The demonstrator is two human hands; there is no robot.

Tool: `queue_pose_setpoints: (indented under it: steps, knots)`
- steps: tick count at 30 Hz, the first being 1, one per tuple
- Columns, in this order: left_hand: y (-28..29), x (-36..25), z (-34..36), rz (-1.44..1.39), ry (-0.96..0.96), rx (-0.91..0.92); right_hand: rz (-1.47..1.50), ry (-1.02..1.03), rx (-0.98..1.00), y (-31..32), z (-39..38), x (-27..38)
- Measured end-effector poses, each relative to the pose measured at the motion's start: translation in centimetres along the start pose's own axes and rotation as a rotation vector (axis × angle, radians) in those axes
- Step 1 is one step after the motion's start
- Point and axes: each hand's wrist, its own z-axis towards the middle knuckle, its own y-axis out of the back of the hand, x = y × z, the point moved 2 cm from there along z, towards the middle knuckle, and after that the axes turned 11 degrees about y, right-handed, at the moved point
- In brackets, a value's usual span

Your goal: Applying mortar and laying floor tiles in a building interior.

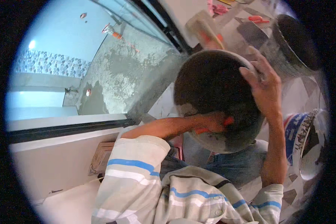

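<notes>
A dark, round mixing tub (216,82) is tilted before me, with its shadowed inside facing up. My right hand (264,80) is closed over its right rim, thumb on the inner side. My left hand (212,122) reaches across into the tub's lower part, closed on an orange-handled tool (229,120). The tool's blade is lost in shadow, so I cannot tell its exact kind. Greyish residue marks the tub's lower wall.
Left, a black-framed doorway (71,128) opens onto rough cement floor (115,74) with an orange pipe stub (115,34). Beyond the tub lies a blurred orange-handled float (205,31). A dark bucket (296,41) and a blue-and-white bucket (295,136) stand at right.
</notes>
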Motion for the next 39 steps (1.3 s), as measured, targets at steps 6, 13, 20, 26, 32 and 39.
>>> queue_pose_setpoints:
  steps: [6,13,20,26,32,39]
  knots:
    - [3.0,4.0,-4.5,-0.033,-0.134,0.056,0.19,-0.203,-0.033,-2.5,1.1,1.0]
    - [8.5,11.8,-12.1,-0.012,-0.172,-0.018,0.108,-0.207,-0.044,-4.3,2.1,1.5]
    - [12.4,19.4,-19.9,-0.208,0.156,-0.211,-0.124,-0.172,-0.063,-2.8,2.1,-0.6]
    - [10.1,32.1,-18.5,-0.429,0.237,-0.483,-0.257,-0.186,-0.067,-3.2,2.3,-0.5]
    - [7.5,42.0,-12.6,-0.5,0.568,-0.477,-0.294,-0.154,-0.062,-2.6,1.4,-0.2]
    - [6.0,52.6,-10.6,0.029,0.352,-0.917,-0.299,-0.17,-0.004,-2.3,1.6,-0.7]
